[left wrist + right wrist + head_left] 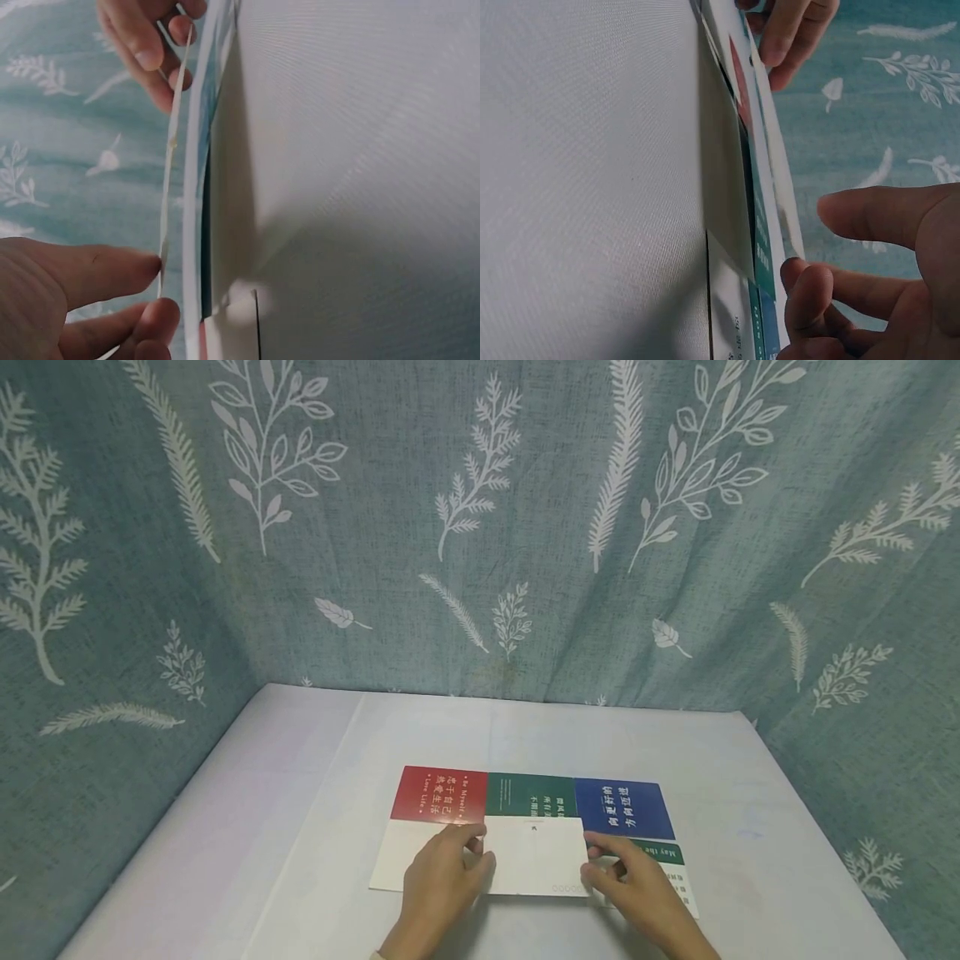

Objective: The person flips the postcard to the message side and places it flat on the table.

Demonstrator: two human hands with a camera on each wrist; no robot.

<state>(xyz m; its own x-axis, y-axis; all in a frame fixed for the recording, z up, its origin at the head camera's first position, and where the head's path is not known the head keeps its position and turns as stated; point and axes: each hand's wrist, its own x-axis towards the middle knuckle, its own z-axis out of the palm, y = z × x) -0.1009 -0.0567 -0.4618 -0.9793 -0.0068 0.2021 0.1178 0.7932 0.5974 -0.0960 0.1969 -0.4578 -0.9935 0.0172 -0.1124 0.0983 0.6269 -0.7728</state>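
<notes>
A white postcard [534,856], its plain side with a row of small circles facing up, is held just above several cards on the table. My left hand [442,877] pinches its left edge between thumb and fingers, as the left wrist view also shows. At the opposite edge, my right hand [633,881] has fingertips [795,268] against the postcard, while its thumb [840,210] stands off from it. Behind lie a red card [438,793], a green card [517,793] and a blue card [624,810] in a row, the green one partly hidden by the postcard.
On the near side, a pale card [393,852] lies left, partly under my left hand, and a green-and-white card [678,881] lies right beside my right hand. A white table [315,743] carries them all. Teal leaf-patterned curtain [390,527] surrounds its back and sides.
</notes>
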